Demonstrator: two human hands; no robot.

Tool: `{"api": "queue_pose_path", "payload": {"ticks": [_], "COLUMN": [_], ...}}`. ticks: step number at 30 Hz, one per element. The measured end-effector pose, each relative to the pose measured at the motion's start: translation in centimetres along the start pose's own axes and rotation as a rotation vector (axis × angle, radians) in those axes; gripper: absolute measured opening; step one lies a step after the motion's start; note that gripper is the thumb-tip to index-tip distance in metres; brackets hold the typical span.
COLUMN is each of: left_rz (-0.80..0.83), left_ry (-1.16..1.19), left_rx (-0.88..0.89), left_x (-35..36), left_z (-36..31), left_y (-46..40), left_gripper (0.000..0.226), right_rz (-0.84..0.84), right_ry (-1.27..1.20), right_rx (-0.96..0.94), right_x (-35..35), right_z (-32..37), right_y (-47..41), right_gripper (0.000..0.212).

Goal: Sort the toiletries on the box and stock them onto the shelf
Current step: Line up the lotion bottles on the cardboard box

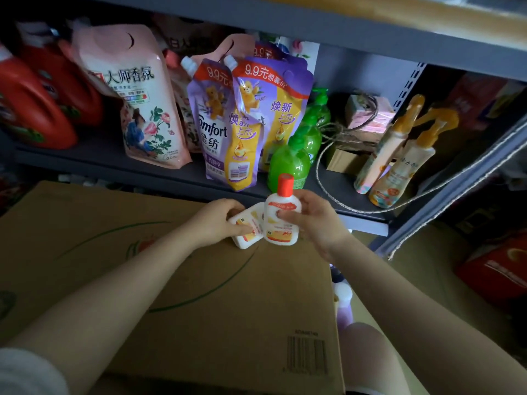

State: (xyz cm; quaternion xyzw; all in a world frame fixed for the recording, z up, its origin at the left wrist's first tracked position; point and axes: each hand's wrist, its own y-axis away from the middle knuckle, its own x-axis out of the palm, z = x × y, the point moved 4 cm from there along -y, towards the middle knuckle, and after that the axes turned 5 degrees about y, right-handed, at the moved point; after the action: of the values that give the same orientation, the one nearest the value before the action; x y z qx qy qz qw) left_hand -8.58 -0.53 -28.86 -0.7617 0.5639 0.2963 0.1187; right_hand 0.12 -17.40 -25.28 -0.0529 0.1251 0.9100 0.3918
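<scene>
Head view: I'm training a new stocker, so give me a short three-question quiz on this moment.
1. True or false: the right hand holds the red-capped bottle upright.
2. What does the left hand grip? A) a green pump bottle B) a white bottle lying tilted on the box C) a purple pouch
3. On the shelf, what stands directly behind the red cap?

Key: 1 true; 2 B; 3 a green pump bottle.
</scene>
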Motion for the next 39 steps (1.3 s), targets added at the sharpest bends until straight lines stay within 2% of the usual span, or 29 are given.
{"api": "queue_pose_path", "payload": {"ticks": [2,5,7,9,11,13,15,17,18,20,23,25,28,32,36,39], "left_rz": [0.013,0.008,0.013,0.016,0.025,0.059,0.110,0.131,0.128,0.092,-0.057,-0.140,-0.180,-0.047,0.085,0.149], "left_ry": [0.057,0.055,0.041,0.005,-0.069,-0.180,-0.418,-0.648,-0.686,-0.562,0.015,0.355,0.600,0.663,0.560,0.423], "left_rx": [-0.033,-0.038,-0.052,-0.054,-0.045,-0.030,-0.009,0.031,0.037,-0.005,-0.088,-0.079,-0.010,0.084,0.120,0.143], "left_x": [0.4,0.3,0.3,0.4,0.7,1.1,1.5,1.7,1.6,1.1,0.0,0.0,0.8,2.2,3.0,2.4], "left_z": [0.2,0.7,0.9,0.7,-0.1,-1.4,-2.8,-3.7,-3.8,-3.2,-1.2,-0.1,0.5,-0.5,-1.0,-0.9], "left_y": [-0.3,-0.2,-0.3,-0.7,-1.1,-1.5,-1.7,-1.8,-1.8,-1.5,-0.7,0.0,0.4,-0.3,-0.8,-0.8], "left_gripper": [0.042,0.042,0.050,0.060,0.069,0.072,0.073,0.064,0.057,0.048,0.041,0.039,0.045,0.050,0.056,0.068], "right_rz": [0.015,0.024,0.015,-0.038,-0.092,-0.111,-0.085,-0.008,0.037,0.123,0.172,0.170,0.181,0.167,0.052,0.004], "right_ry": [0.228,0.691,0.824,0.828,0.740,0.622,0.522,0.463,0.446,0.408,0.346,0.331,0.326,0.331,0.576,0.591], "right_rx": [-0.182,-0.466,-0.557,-0.591,-0.564,-0.428,-0.289,-0.191,-0.164,-0.141,-0.157,-0.167,-0.201,-0.232,-0.328,-0.324], "right_x": [-0.2,-0.1,0.1,-0.2,-0.7,-1.7,-2.8,-3.8,-4.0,-4.0,-3.2,-2.6,-1.7,-0.8,-0.2,0.1], "right_z": [-0.2,-0.8,-0.9,-0.9,-1.0,-1.5,-2.2,-2.8,-2.8,-2.7,-2.8,-3.1,-3.3,-2.8,-2.5,-2.7], "right_y": [0.1,0.6,1.0,1.1,0.9,0.3,-0.2,-0.9,-1.1,-1.3,-1.2,-1.1,-1.0,-1.5,-1.3,-0.8], "right_gripper": [0.033,0.037,0.039,0.042,0.039,0.037,0.039,0.039,0.039,0.040,0.040,0.040,0.042,0.046,0.051,0.053]}}
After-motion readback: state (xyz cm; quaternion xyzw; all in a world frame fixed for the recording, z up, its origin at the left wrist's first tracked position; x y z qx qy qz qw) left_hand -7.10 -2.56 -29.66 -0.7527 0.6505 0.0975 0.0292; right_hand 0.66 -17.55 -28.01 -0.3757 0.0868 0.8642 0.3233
